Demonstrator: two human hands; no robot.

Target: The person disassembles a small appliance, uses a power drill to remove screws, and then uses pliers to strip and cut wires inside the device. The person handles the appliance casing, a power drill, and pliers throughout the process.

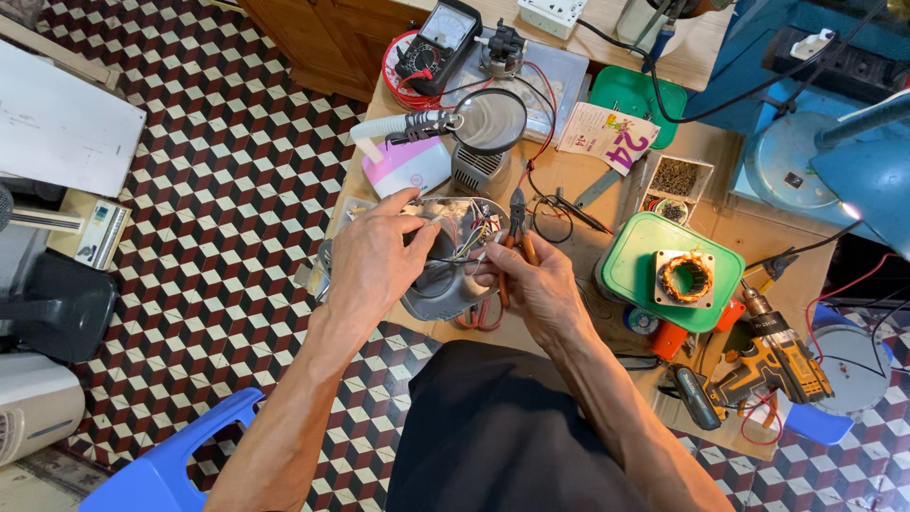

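Two hands work on a grey motor housing at the near edge of the surface.

The left hand [377, 256] grips the grey housing [445, 284] and its wires [471, 239]; the right hand [533, 281] clenches orange-handled pliers [518, 223], jaws apparently just beyond the wires; a green lid [630, 270] with a copper coil [684, 278] sits right of that grip.

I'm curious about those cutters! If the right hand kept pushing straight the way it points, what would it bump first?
The right hand points its orange-handled cutters up the bench. First in line looks like the fan-shaped grey part under the round magnifier, though depth is hard to judge.
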